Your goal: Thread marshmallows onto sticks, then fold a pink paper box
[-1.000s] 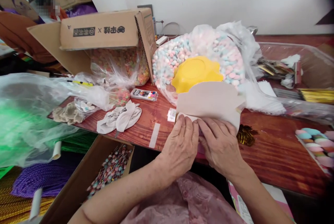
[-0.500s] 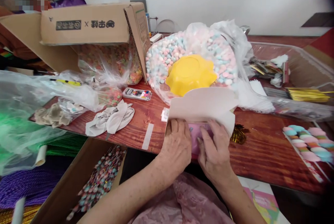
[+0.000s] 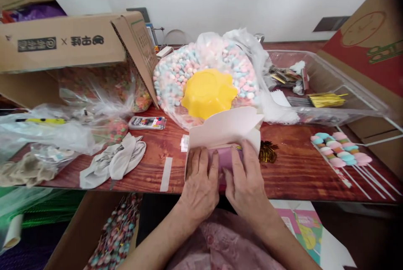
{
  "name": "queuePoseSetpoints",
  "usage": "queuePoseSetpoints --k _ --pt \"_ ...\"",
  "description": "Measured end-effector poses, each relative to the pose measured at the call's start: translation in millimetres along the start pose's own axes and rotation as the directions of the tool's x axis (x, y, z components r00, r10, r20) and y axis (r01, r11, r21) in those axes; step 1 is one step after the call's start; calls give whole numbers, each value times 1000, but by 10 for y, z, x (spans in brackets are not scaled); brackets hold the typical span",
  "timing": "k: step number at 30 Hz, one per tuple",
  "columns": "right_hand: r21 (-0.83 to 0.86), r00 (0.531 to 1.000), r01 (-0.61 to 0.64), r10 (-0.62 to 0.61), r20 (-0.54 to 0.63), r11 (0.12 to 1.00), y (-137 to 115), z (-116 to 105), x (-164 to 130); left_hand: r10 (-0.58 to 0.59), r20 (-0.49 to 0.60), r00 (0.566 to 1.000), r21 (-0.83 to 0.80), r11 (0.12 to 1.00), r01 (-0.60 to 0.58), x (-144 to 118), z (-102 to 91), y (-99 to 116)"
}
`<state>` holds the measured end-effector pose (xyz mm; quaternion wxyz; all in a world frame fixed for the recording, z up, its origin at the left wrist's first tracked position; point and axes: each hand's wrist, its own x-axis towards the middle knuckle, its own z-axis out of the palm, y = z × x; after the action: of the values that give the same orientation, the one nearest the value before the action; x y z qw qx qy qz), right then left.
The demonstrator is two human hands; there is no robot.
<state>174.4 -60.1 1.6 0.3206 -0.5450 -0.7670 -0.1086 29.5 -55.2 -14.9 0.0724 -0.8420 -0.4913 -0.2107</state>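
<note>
Wide red-brown tabletop [image 3: 299, 169], crowded. At the back, a clear bag of pastel candies [image 3: 185, 68] with a yellow bowl [image 3: 208, 93] sunk in its middle; left of it, a tipped cardboard carton [image 3: 72, 43] spilling bright sweets in plastic. Right, a clear tray [image 3: 340, 89] and a row of candy skewers [image 3: 340, 152].

At the near edge, centre, a small pale paper box [image 3: 225, 129], flap up. Since a second ago: flap lifted higher, purple inner face now showing where only pale card showed, hands drawn closer together and lower on the front panel. Reads as a fold being pressed home, box partly formed.

Left hand [image 3: 201, 182] flat on the box's left front, fingers together. Right hand [image 3: 248, 182] alongside, fingers pressing the purple panel, nothing gripped. Gold foil scrap [image 3: 267, 151] just right of the box.
</note>
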Motion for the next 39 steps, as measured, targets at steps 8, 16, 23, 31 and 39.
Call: queuePoseSetpoints --k 8,16,23,31,39 --pt "-40 998 47 -45 46 998 96 32 155 80 -5 997 70 994 -79 3 13 23" --pt "94 987 -103 90 131 990 37 -77 145 60 42 997 100 993 -64 25 -12 38" --pt "71 976 -213 209 60 975 -12 -77 -27 74 51 996 98 992 -79 28 -13 52" --pt "82 976 -181 168 141 980 25 -20 256 54 69 996 80 995 -60 23 -7 45" --pt "110 972 -227 218 84 968 -104 18 -21 43 120 992 51 997 -49 39 -29 38"
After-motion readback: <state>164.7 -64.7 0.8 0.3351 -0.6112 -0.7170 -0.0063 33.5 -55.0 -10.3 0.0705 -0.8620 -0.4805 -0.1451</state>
